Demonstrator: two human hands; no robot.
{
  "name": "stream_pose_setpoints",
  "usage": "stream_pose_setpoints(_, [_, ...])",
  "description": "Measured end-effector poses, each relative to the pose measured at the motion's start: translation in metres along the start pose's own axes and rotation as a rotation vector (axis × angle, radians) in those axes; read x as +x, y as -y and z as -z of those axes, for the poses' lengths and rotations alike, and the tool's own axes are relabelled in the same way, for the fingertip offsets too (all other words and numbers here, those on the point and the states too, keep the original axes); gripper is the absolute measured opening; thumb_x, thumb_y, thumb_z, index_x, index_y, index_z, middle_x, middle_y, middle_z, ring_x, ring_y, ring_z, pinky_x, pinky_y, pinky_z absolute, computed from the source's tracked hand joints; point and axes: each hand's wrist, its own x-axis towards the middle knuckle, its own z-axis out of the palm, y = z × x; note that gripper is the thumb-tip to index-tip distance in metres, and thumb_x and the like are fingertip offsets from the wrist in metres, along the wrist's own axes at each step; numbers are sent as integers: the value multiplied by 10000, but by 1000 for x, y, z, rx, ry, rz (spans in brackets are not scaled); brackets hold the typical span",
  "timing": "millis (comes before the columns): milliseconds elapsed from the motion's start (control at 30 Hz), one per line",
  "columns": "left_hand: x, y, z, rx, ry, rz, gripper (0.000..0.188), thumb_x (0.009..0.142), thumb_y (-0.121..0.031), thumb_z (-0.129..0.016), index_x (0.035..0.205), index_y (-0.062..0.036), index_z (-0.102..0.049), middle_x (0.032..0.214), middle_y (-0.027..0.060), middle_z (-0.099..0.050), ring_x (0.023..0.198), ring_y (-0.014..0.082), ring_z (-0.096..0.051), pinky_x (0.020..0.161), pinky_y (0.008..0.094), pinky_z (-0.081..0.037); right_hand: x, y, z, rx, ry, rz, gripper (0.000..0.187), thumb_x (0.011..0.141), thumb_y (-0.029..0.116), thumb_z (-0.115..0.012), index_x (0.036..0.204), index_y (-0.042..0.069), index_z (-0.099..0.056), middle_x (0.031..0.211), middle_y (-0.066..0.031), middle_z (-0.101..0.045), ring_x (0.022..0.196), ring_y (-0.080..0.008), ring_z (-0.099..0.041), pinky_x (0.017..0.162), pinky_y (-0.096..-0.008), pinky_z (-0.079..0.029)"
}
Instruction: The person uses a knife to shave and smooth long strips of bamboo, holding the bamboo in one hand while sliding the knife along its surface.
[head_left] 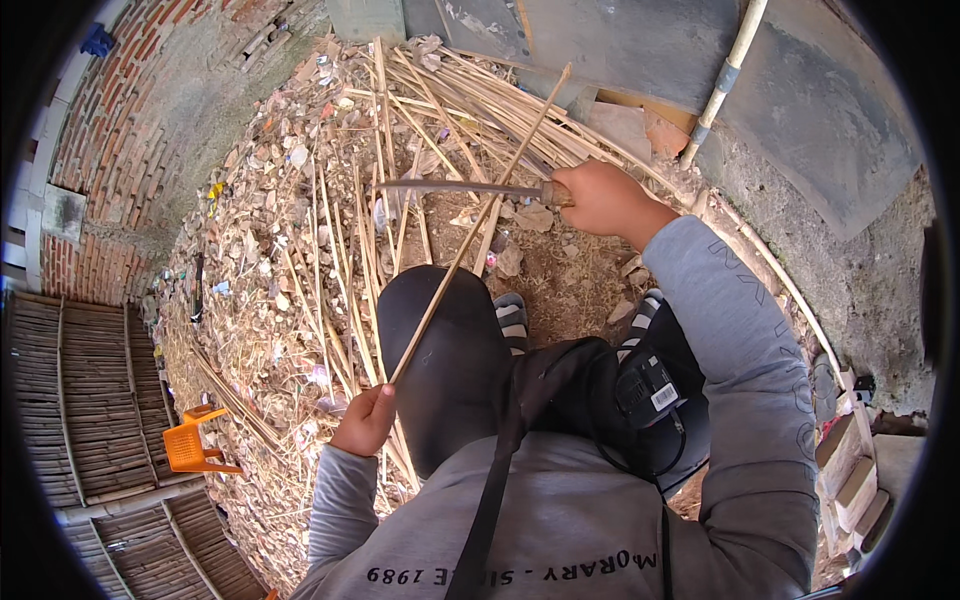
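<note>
At the far left I see a bamboo-slat screen (85,390), with a red brick wall (115,150) rising beyond it and an orange plastic chair (190,447) standing near the screen on the littered ground (255,300). Long, pale split-bamboo strips (330,250) lie loosely over the dry leaves and scraps to the left of the seated person's black-clad left knee (440,320). The left hand (366,420), low beside that thigh, is closed round the lower end of one bamboo strip (438,292), its thumb laid along the top. That strip slants up across the knee, away from the body and toward the right, its far end raised in front of a thicker heap of strips (490,100). A long, dark-bladed knife (440,186) lies crosswise to it, tip to the left; blade and strip cross beyond the knee, though from here I can't tell whether they touch. Striped footwear (512,320) shows between the legs. Farther right, the right hand (605,200) is wrapped firmly about the knife's handle, its grey-sleeved arm stretched forward. A black box (646,388) with a cable rests on the right thigh. Past it, a pale pole (722,85) leans by large grey sheets (840,120), and at the far right some blocks (855,490) are stacked near the wall.
</note>
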Motion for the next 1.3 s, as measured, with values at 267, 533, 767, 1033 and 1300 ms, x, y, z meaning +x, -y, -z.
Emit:
stream_pose_setpoints(267, [6,-3,8,-34,86,-42,489,1077,-429,-464,782,-49,-549,646,-39,-451,591,64,-377,533,272,-323,2,-43,1,62,-202,-122,255,757,170,-679,982,52,-663,849,-213,-682,858,-419,-665,764,-508,-521])
stream_pose_setpoints(533, [-27,25,16,-178,73,26,481,1071,-458,-454,795,-70,-520,591,-40,-392,498,66,-338,464,254,-260,-2,5,1,-160,145,134,324,734,136,-670,1040,28,-678,915,-240,-696,876,-435,-663,790,-504,-525])
stream_pose_setpoints(767, [-28,4,21,-18,40,26,474,1070,-429,-469,795,-52,-547,600,-16,-440,541,83,-388,505,280,-320,-2,-16,3,-49,-40,-131,279,747,153,-669,1001,39,-700,853,-214,-690,875,-398,-686,796,-501,-530])
stream_pose_setpoints(1033, [-24,-4,8,267,-128,-178,410,1051,-321,-541,801,5,-538,601,50,-443,587,116,-392,530,336,-347,-8,-29,1,-37,116,-106,269,739,134,-657,997,83,-713,949,-190,-707,939,-382,-684,814,-504,-541])
stream_pose_setpoints(1300, [-24,22,20,113,-66,-88,466,1069,-390,-498,806,-10,-552,629,-2,-458,620,100,-401,576,311,-361,-6,6,14,-144,15,49,333,745,145,-658,1063,56,-693,894,-229,-694,863,-424,-667,781,-511,-528])
